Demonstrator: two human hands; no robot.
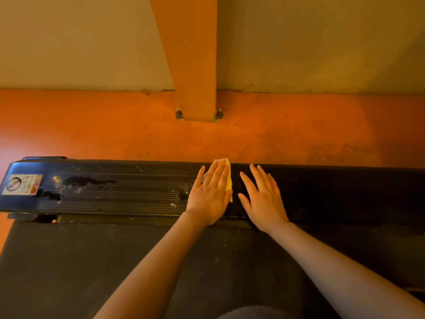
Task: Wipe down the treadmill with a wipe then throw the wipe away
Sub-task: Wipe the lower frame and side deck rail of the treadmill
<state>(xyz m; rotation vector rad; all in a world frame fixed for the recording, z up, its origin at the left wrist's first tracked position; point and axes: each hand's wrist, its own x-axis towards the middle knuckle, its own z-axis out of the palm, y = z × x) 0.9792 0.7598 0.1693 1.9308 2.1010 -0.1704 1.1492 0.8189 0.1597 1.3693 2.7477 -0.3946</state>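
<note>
L hand [210,194] is pressing flat on the wipe [228,178], fingers [216,173] straight and together, nothing curled or pinched, just palm pressure. Wipe is sitting under that hand on the treadmill's ribbed side rail [119,189], w/ only its far corner and right edge showing past my fingers. R hand [262,199] is lying flat on the same rail just beside it, fingers spread, holding nothing, prob bracing. Belt [92,261] is nearer me, orange floor [92,130] beyond the rail. Wipe looks thin, soft, light, so I'm expecting it to bunch or fold on the ribs unless pressure stays even; no stiffness to push with. Specks and dark smears are showing on the rail toward the warning sticker [21,184], so imo wiping isn't done. For binning: pinch an exposed edge, scrunch into the palm. No bin in view.
</note>
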